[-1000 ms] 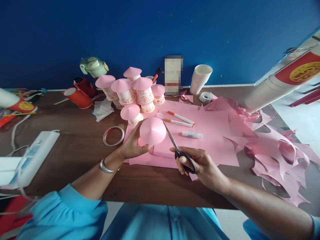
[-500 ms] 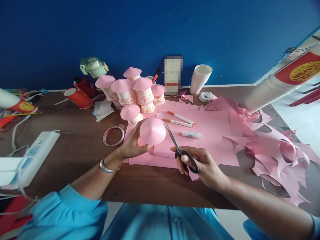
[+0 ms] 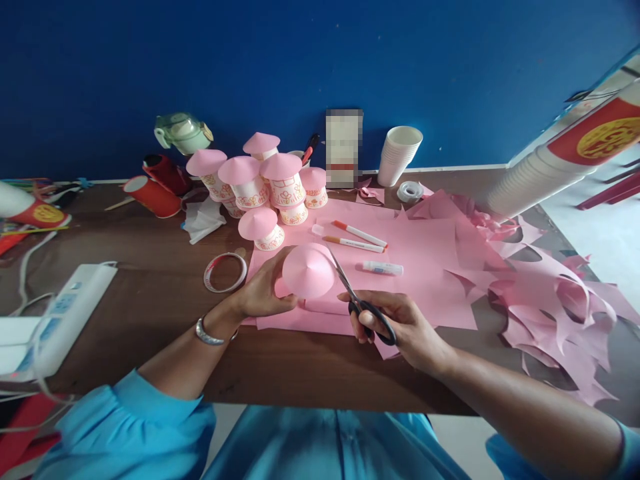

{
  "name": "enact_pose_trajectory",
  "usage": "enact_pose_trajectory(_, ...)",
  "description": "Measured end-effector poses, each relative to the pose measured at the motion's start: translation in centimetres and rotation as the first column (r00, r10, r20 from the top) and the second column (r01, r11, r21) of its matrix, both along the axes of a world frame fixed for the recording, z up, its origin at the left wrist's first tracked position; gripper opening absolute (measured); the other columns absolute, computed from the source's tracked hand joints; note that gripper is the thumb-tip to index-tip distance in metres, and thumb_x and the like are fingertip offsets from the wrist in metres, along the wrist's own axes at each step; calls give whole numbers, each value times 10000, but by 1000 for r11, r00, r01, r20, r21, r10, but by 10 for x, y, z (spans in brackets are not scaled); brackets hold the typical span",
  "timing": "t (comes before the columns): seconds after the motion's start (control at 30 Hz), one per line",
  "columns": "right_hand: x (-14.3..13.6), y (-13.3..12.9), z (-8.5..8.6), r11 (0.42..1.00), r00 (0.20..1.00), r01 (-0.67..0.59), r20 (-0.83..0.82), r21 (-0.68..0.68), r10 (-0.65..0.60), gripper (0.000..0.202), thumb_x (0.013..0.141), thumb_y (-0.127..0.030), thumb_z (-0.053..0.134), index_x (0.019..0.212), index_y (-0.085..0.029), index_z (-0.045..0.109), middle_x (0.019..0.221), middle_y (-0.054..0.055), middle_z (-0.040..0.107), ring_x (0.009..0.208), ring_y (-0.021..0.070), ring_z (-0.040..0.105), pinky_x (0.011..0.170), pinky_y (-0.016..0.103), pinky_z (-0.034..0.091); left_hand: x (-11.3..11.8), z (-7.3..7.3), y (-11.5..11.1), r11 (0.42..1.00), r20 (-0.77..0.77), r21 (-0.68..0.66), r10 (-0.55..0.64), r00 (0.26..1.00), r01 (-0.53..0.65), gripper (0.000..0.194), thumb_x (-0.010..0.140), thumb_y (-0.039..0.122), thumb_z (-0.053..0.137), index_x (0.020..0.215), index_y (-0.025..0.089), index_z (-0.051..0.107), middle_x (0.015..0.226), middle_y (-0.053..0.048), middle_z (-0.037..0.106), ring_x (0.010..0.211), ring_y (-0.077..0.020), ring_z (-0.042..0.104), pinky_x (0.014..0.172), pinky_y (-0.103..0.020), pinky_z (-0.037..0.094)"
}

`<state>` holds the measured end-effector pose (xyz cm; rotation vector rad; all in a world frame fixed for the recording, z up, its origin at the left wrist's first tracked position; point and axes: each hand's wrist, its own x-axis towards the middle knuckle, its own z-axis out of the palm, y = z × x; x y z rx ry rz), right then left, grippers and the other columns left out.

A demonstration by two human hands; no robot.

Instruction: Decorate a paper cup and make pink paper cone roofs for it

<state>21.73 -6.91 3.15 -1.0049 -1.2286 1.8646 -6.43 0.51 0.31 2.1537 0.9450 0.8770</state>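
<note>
A pink paper cone (image 3: 309, 270) faces me point-up in my left hand (image 3: 265, 288), whose fingers and thumb close on it from the left; what lies beneath the cone is mostly hidden. My right hand (image 3: 395, 327) grips a pair of scissors (image 3: 350, 287) by its black handles. The nearly closed blades point up and left, their tip beside the cone's right edge. Large pink paper sheets (image 3: 425, 247) lie under both hands. Behind the cone stand several paper cups with flower drawings and pink cone roofs (image 3: 283, 167).
Two orange markers (image 3: 355, 244) and a glue stick (image 3: 382, 268) lie on the sheets. Pink scraps (image 3: 555, 313) pile up at right. A tape roll (image 3: 225, 272) and a power strip (image 3: 75, 313) are at left. White cups (image 3: 399, 157) stand by the blue wall.
The cone in my left hand has shifted slightly right and down, nearer the scissors. My right hand stays almost in place, with the scissors still beside the cone's edge.
</note>
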Motion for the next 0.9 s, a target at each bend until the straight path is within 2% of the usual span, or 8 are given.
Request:
enact_pose_trajectory(0.3,1,2,0,1000,1000,2,-1,-4,-2,627,882,-600,751,1260,-99,732,684,15,624,634,138,556,617,306,460,2,4,0,996,42,32,-82,996,80,731,694,168,727,1393,192,513,1178,-135,716,1029,-286,728,854,-375,645)
enact_pose_trajectory(0.67,0,4,-1,1000,1000,-3,-26,8,3,592,892,-584,748,1235,-102,742,680,11,625,630,130,551,611,298,459,4,8,-1,991,55,24,-131,990,130,733,700,123,716,1391,198,485,1207,-128,697,1077,-271,722,915,-385,634)
enact_pose_trajectory(0.9,1,4,-2,1000,1000,-4,-15,-2,4,594,895,-581,748,1244,-100,731,684,5,619,632,123,548,624,292,463,3,8,-5,990,13,-120,-70,997,71,759,683,169,753,1393,156,485,1276,-171,694,1158,-322,696,988,-413,605)
